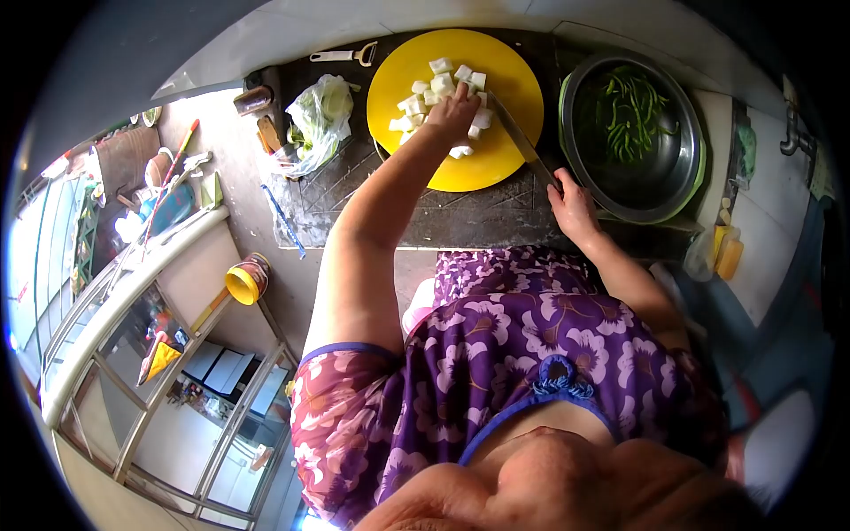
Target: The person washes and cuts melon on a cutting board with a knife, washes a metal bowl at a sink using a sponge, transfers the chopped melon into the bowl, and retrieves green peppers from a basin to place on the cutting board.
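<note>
White chunks (441, 84) lie in a loose pile on a round yellow board (403, 71). My left hand (455, 115) is over the pile with its fingers bent down onto the chunks; what lies under the fingertips is hidden. On the right, my right hand (574, 205) is wrapped round the handle of a knife (518, 133). The blade points up and away across the board's right part, beside the pile.
A dark metal bowl (655, 199) with green chillies (630, 115) stands right of the board. Left of it are a plastic bag (320, 115) with pale vegetables and a peeler (341, 56). A yellow bucket (243, 285) is lower left; a tap (795, 137) is far right.
</note>
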The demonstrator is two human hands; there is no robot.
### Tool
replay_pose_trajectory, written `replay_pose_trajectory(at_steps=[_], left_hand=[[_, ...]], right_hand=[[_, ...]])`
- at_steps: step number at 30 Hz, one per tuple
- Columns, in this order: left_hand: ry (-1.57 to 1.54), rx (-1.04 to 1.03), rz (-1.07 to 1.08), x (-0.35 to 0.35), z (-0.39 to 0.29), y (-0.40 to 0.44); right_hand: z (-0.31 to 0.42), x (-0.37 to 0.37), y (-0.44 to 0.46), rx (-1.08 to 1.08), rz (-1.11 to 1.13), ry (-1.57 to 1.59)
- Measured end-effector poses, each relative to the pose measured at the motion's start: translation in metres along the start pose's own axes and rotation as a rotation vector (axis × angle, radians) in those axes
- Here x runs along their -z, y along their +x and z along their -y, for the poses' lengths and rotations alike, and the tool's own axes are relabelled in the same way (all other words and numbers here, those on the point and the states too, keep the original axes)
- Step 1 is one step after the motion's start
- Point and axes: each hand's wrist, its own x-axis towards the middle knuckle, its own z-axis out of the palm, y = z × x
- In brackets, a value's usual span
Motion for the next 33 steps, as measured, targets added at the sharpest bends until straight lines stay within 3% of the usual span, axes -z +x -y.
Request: replay_pose_trajectory(at_steps=[4, 7, 15, 18, 21, 22, 28, 33], left_hand=[[-0.007, 0.057, -0.009, -0.003, -0.016, 0.0], [0.063, -0.021, -0.146, -0.034, -0.02, 0.009], [-0.295, 0.354, -0.13, -0.038, -0.072, 0.007], [-0.377, 0.369, -0.203, -0.04, -0.082, 0.001], [-0.404, 0.381, -0.248, -0.045, -0.093, -0.006], [-0.403, 0.383, -0.264, -0.048, -0.095, -0.007], [-0.423, 0.434, -0.286, -0.06, -0.099, -0.003], [-0.49, 0.448, -0.376, -0.071, -0.107, -0.011]], right_hand=[[-0.01, -0.006, 0.005, -0.018, 0.019, 0.048], [-0.016, -0.009, 0.009, -0.015, 0.003, 0.038], [-0.016, 0.003, 0.012, 0.123, -0.095, -0.165], [-0.018, 0.006, 0.009, 0.098, -0.085, -0.013], [-0.011, 0.019, 0.003, 0.095, -0.082, -0.068], [-0.005, 0.025, 0.002, 0.013, -0.011, -0.021], [-0.017, 0.018, 0.007, 0.114, -0.039, -0.138], [-0.023, 0.02, -0.002, 0.08, -0.013, -0.05]])
